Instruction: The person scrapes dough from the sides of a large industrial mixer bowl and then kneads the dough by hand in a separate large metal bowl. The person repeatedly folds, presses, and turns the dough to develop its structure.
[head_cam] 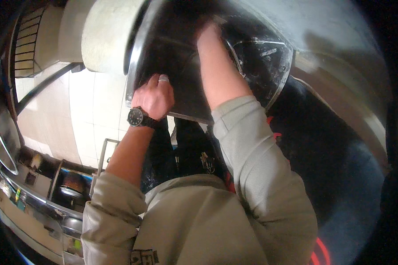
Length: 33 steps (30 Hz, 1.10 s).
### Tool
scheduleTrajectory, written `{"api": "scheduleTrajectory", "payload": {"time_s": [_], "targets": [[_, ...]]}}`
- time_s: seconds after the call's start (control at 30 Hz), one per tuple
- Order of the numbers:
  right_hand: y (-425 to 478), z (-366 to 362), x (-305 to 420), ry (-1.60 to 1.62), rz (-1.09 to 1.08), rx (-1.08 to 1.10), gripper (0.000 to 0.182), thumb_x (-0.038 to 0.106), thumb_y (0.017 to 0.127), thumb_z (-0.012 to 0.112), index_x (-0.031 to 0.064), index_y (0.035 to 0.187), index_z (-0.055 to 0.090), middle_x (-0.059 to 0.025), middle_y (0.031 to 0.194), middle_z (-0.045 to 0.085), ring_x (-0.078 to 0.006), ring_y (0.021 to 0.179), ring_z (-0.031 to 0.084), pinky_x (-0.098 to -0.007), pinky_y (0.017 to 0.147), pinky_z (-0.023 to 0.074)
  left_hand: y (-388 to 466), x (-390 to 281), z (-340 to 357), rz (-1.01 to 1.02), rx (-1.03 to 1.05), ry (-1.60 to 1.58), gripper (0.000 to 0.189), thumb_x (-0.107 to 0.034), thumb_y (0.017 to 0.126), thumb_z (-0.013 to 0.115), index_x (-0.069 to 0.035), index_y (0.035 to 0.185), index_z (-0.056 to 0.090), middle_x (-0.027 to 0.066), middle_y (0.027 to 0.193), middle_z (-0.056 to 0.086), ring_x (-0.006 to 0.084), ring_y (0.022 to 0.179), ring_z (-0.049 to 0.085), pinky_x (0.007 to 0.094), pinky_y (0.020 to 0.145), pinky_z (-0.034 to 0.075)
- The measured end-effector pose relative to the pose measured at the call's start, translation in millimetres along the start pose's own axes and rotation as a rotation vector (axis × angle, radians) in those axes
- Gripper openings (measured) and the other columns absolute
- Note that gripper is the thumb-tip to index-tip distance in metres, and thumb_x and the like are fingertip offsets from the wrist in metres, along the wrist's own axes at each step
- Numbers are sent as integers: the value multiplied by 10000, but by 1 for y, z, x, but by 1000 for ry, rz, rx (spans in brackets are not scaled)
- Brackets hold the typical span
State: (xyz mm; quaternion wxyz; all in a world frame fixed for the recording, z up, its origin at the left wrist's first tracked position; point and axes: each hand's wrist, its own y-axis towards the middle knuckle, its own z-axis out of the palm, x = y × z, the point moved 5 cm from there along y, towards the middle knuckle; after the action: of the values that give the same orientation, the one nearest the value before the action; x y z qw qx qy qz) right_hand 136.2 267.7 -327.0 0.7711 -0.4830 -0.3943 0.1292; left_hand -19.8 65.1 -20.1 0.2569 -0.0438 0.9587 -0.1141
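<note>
My left hand (154, 96), with a ring and a black wristwatch (136, 116), rests near the front edge of a dark, glossy worktop (175, 89). Its fingers curl downward, and whether anything is under them is hidden. Farther across the worktop, my right hand (209, 30) is blurred and partly lost in shadow. A small pale patch shows beside it, too unclear to name. Right of that forearm, a curved shiny metal rim (234, 54) lies on the dark surface. Whitish smears (268, 52) mark the worktop's right corner.
A bright metal edge (137, 53) bounds the worktop on the left, beside a rounded cream-coloured object (107, 36). Pale floor tiles (81, 109) lie at left. A metal shelf (36, 195) holding pans and other kitchen items stands at lower left. A grey wall (325, 26) borders the right.
</note>
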Motion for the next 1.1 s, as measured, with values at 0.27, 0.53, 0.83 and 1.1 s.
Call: {"api": "scheduleTrajectory", "payload": {"time_s": [0.27,0.53,0.83,1.1], "targets": [[-66,41,21,-1549,-560,-106,371,292,988,510,76,1270,615,-132,1267,619,-284,1100,606,-412,860,536,-3,2,3,57,-61,-9,183,-138,853,592,-33,998,628,203,946,652,373,743,666,463,633,557],[-69,44,20,-669,-521,164,385,250,961,551,75,1304,569,-120,1308,577,-289,1155,553,-418,934,490,-1,2,2,69,-17,-15,159,-116,855,592,-22,978,626,199,913,641,372,727,663,457,612,555],[-83,38,22,-476,-428,305,438,202,932,597,73,1343,518,-107,1355,530,-294,1217,493,-425,1018,438,-1,1,0,80,-53,-6,173,-113,847,598,-13,982,640,214,939,656,372,727,666,455,621,562],[-127,17,105,-1416,-783,141,225,167,803,748,31,976,704,-143,971,726,-320,814,691,-401,808,549,-3,3,2,90,-143,-45,100,-126,877,597,-45,934,604,180,843,634,373,635,637,472,529,532]]}}
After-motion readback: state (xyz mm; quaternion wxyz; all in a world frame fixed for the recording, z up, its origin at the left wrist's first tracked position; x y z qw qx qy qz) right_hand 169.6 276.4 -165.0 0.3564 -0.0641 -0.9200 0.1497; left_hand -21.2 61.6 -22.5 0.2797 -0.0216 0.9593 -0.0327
